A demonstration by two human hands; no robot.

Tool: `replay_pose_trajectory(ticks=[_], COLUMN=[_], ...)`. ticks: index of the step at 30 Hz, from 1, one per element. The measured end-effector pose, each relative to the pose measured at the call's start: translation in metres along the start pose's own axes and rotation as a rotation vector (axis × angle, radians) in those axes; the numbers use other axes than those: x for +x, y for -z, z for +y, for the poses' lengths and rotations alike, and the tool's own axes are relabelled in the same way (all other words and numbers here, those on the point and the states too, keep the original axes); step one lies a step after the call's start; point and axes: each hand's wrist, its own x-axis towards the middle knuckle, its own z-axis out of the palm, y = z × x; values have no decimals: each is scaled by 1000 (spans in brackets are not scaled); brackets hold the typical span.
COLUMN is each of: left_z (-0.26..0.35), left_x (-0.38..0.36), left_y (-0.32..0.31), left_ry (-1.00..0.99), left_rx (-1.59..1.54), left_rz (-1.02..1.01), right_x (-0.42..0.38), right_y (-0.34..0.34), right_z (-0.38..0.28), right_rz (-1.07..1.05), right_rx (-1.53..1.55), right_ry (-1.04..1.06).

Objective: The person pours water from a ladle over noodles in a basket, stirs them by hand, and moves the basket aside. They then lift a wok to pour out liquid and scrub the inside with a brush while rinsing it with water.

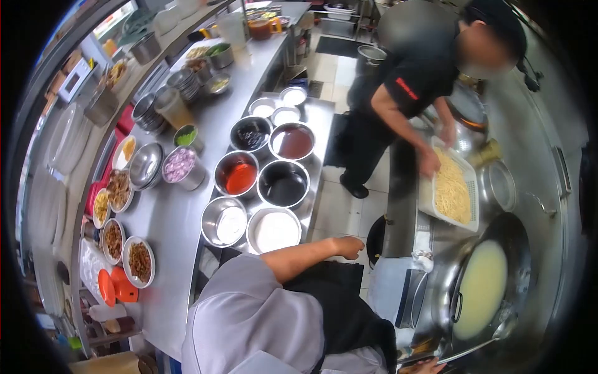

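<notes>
My left hand point(349, 247) is held out over the floor gap between the counter and the stove, fingers curled in and nothing visible in them. At the bottom edge, my right hand point(423, 366), partly cut off by the frame, grips the handle of a long metal ladle point(470, 350). The ladle's bowl lies at the near rim of a large dark wok point(522, 240). Pale yellowish, cloudy liquid point(483, 290) fills much of the wok. Nearest to my left arm on the counter are a pot of white powder or grains point(274, 232) and a steel pot with white contents point(230, 224).
A co-worker point(411, 81) in black handles a white basket of noodles point(451, 187) beside the stove. Pots of red point(240, 179), brown point(291, 142) and black sauce point(283, 184) crowd the counter corner. Bowls of cooked toppings point(140, 262) and chopped onion point(179, 164) stand farther left.
</notes>
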Motion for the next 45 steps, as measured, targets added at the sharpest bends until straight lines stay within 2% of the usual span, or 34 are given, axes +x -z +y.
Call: replay_pose_trajectory(ticks=[1, 7, 9, 11, 13, 14, 15, 16, 18, 20, 25, 27, 29, 31, 34, 38, 40, 42, 43, 44, 45], left_z=[-8, -6, 1, 11, 9, 7, -5, -3, -4, -8, -33, -66, -70, -58, -54, -27, -16, 1, 25, 52, 103], left_x=[-4, -9, -20, -29, -31, -37, -35, -40, -46, -53, -64, -62, -70, -80, -86, -89, -84, -72, -65, -54, -44], left_y=[-8, -25, -26, -29, -33, -30, -43, -41, -37, -41, -55, -73, -77, -71, -68, -66, -68, -69, -64, -59, -44], left_ry=[-13, 36, 2, -55, -54, -100, -65, -45, -7, 14, 159, 195, 248, 311, 253, 333, 317, 119, 12, -99, -212], left_rx=[-14, -14, -30, -46, -6, -34, 24, 23, 29, 55, 235, 280, 299, 297, 310, 264, 285, 296, 295, 278, 256], left_rz=[62, -34, 49, 119, 77, 68, 71, 65, 70, 69, -27, -13, 10, 42, 80, 122, 176, 350, 432, 473, 509], right_x=[1, 11, 18, 16, 14, 8, 11, 15, 15, 15, 18, 15, 14, 15, 15, 14, 11, 8, 9, 6, 5], right_y=[-4, -20, -20, -13, -9, -8, -9, -12, -6, 0, 12, 15, 16, 13, 17, 13, 11, 19, 16, 13, 9], right_z=[-2, 3, 11, 5, -11, -7, -9, 15, -9, -4, 13, 2, 2, 13, 2, 9, 8, -9, -1, 3, 11], right_rz=[-6, -7, 15, -6, -29, -68, -28, -66, -102, -140, -232, -245, -244, -247, -244, -243, -228, -229, -229, -223, -232], right_rx=[33, 518, 711, 732, 631, 740, 642, 641, 532, 488, 615, 656, 694, 713, 709, 716, 677, 737, 724, 837, 875], right_ry=[-26, -356, -456, -517, -636, -504, -578, -525, -554, -531, -495, -519, -532, -533, -541, -512, -477, -495, -489, -474, -503])
